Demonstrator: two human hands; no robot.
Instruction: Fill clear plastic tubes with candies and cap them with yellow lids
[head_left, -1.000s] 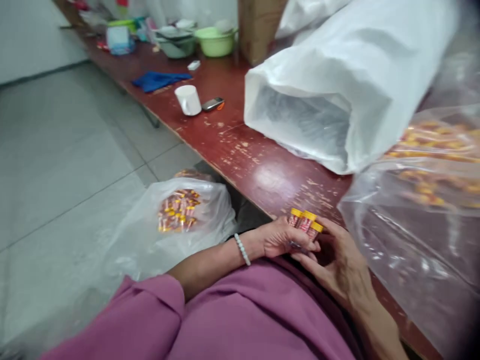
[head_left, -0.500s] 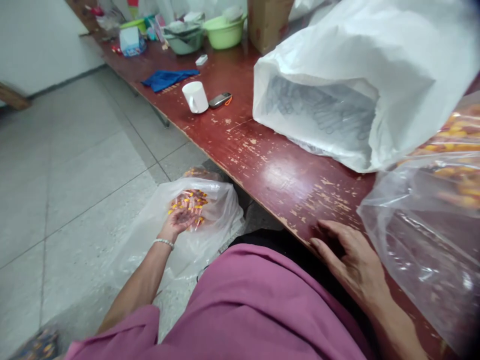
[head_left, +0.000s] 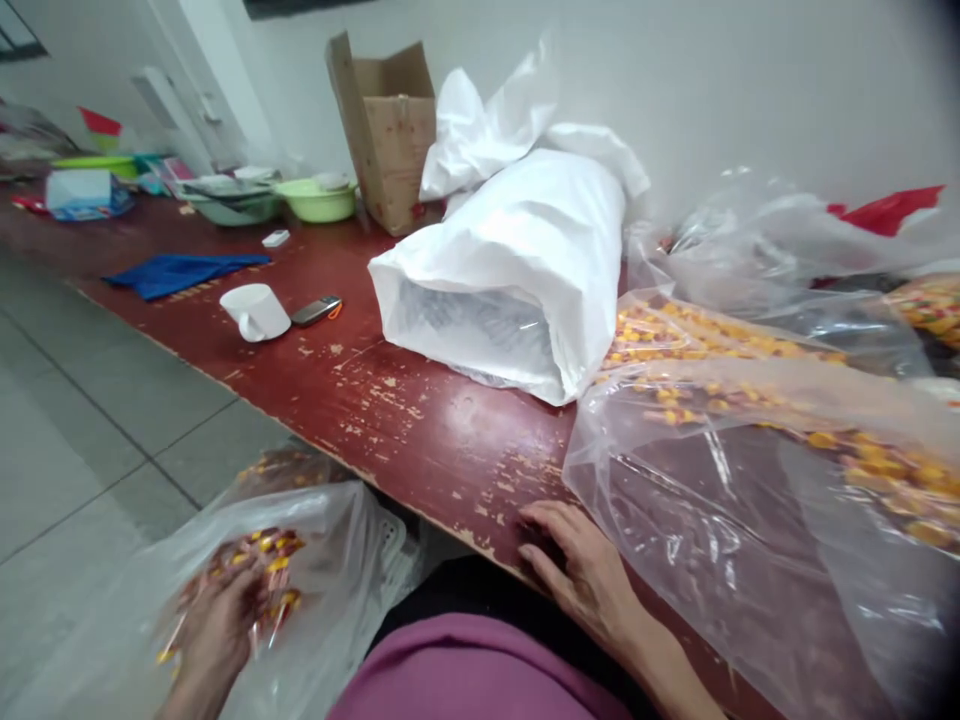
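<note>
My left hand (head_left: 217, 620) is low at the left, inside the mouth of a translucent plastic bag (head_left: 330, 540) below the table edge. It lies among small red and yellow pieces (head_left: 274, 548) that look wrapped; what they are I cannot make out. Blur and the pieces hide its fingertips, so its grip is unclear. On the front edge of the worn red table (head_left: 442, 430) rests my right hand (head_left: 577, 570), thumb apart from loosely bent fingers, holding nothing. Just right of it lies a large clear bag (head_left: 675, 500) with similar yellow and red pieces (head_left: 870, 460).
A white sack (head_left: 532, 250) lies with its mouth facing me, clear plastic inside. Left of it are a phone-like device (head_left: 315, 310), a white mug (head_left: 255, 312) and a blue cloth (head_left: 180, 272). A cardboard box (head_left: 397, 150) and a green basin (head_left: 319, 202) stand behind.
The view has swung up and to the right, showing more of the wall and the clear bag. My left hand has turned from palm up to back up over the pieces. My right hand stays at the edge.
</note>
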